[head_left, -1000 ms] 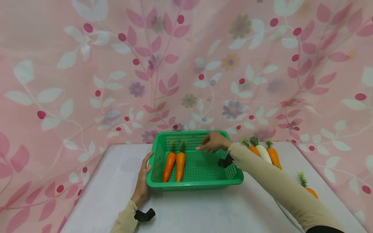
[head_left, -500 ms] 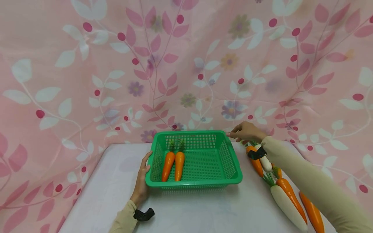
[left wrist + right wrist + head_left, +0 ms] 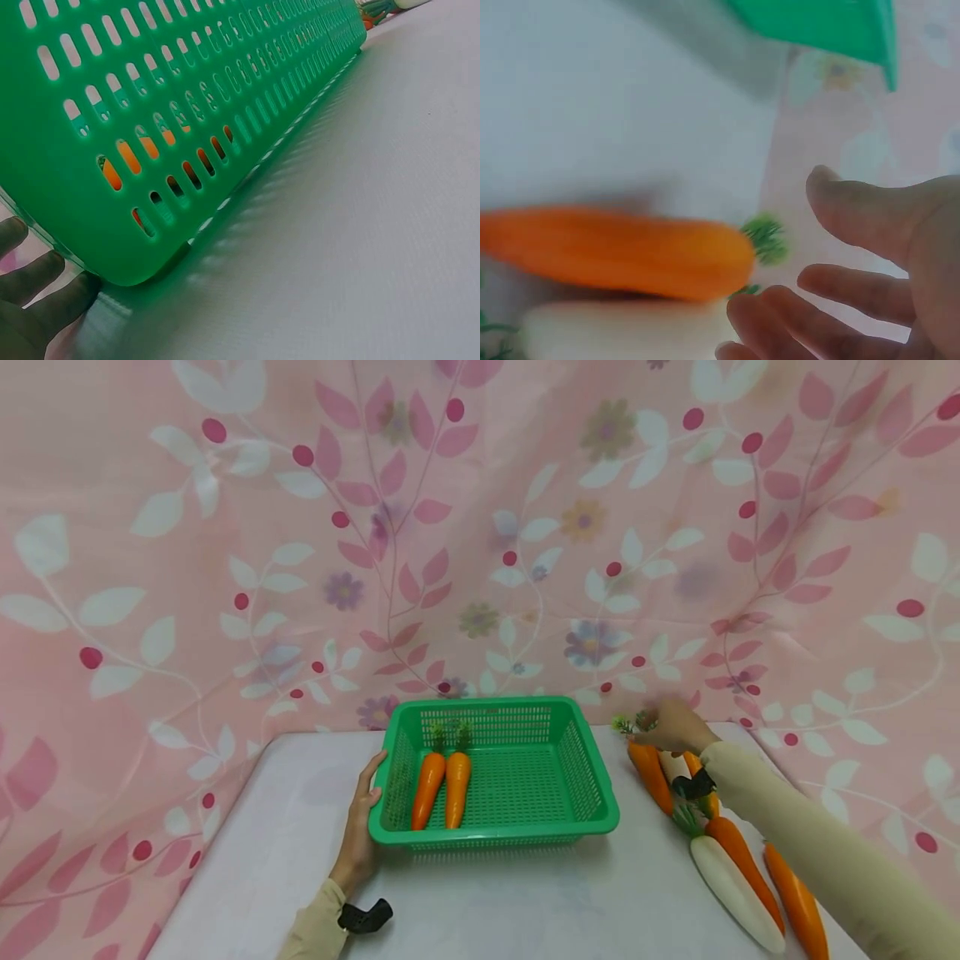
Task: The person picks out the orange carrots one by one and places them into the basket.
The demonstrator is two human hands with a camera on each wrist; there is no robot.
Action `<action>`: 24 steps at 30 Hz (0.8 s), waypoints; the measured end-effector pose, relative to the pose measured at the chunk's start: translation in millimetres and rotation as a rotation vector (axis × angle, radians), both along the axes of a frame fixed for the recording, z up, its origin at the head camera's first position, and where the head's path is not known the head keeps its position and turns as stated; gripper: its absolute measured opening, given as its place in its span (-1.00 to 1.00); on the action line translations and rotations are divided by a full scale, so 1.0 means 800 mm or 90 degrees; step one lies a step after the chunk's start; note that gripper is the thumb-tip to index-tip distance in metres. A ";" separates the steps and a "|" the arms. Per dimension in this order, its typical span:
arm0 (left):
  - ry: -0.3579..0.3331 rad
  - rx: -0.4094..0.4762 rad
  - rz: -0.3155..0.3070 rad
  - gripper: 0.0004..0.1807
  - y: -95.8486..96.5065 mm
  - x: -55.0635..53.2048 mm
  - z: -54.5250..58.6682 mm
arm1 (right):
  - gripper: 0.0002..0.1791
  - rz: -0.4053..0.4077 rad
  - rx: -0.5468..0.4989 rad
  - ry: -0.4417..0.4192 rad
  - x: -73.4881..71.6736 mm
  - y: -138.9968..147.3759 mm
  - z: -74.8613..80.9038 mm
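Observation:
My left hand (image 3: 358, 839) lies against the left side of a green plastic basket (image 3: 495, 834). In the left wrist view its fingers (image 3: 34, 279) are extended, tips at the basket's lower corner. Inside the basket, at the left, two orange carrots (image 3: 428, 789) lie side by side, tops to the back. My right hand (image 3: 678, 727) hovers at the leafy end of another carrot (image 3: 651, 778), right of the basket. In the right wrist view, thumb and fingers (image 3: 855, 210) are spread apart with nothing between them; the carrot (image 3: 637, 251) lies just beyond the fingertips.
A white radish (image 3: 673, 766) and another carrot lie beside it, partly under my right wrist. Nearer the front right are a larger white radish (image 3: 735, 893) and two carrots (image 3: 746, 868). A pink floral cloth (image 3: 480, 527) hangs behind the white table (image 3: 510, 910).
My right hand has moved from over the basket's inside, out past its right rim, to the vegetables at the right. My left hand has stayed at the basket.

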State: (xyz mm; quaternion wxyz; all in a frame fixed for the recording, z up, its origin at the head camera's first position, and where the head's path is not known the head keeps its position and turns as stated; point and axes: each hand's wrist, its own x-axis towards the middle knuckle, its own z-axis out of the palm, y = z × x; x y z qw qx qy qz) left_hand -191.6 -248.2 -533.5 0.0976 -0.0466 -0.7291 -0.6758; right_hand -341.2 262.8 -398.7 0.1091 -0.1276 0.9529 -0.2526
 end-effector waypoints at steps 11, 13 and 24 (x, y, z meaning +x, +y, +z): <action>0.011 -0.001 0.001 -0.39 0.000 0.000 0.002 | -0.36 -0.037 0.053 -0.029 0.006 0.015 -0.035; 0.008 0.004 0.000 -0.39 0.000 0.000 0.002 | -0.35 -0.042 0.056 -0.024 0.005 0.016 -0.040; 0.009 0.014 -0.006 -0.38 0.003 0.002 0.003 | -0.32 -0.041 0.070 0.039 -0.002 0.020 -0.062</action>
